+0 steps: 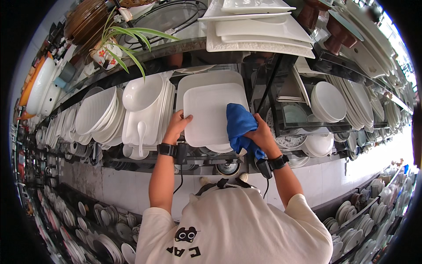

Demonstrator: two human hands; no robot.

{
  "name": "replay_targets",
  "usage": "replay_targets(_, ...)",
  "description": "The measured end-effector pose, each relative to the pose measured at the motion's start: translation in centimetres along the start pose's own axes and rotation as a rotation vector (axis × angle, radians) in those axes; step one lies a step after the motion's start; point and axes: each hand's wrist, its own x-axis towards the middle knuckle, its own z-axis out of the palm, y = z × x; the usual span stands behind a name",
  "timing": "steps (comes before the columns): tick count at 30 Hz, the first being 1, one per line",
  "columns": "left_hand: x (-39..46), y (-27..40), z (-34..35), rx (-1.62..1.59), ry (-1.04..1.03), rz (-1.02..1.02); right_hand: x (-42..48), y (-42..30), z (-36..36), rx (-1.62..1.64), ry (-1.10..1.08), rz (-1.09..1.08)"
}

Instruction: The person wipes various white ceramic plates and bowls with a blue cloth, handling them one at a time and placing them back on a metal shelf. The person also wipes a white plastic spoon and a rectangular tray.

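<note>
A white rounded-rectangular plate stands tilted up before me, in front of a similar white plate. My left hand grips its left edge, thumb on the face and fingers behind. My right hand holds a bunched blue cloth against the plate's right side; the cloth covers that edge. Below the plate, the rim of another white dish shows. To the left, a white bowl and a white spoon rest against a row of upright white rectangular plates.
Stacked white platters and a potted plant stand on the glass shelf above. White bowls and upright plates fill the shelf at right. Ribbed white dishes stand at left. More shelves of dishes lie behind me across the tiled aisle.
</note>
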Motion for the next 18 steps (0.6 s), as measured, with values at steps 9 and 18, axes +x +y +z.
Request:
replay_targets(9,3.6,-1.4,-1.2,0.108,0.097,0.098,1.9,-0.2,1.2,-0.04,0.041,0.012)
replay_targets(18,6.6,-3.1,-2.2,0.264,0.186,0.188,4.0,-0.5,1.8,-0.208,0.043,-0.054)
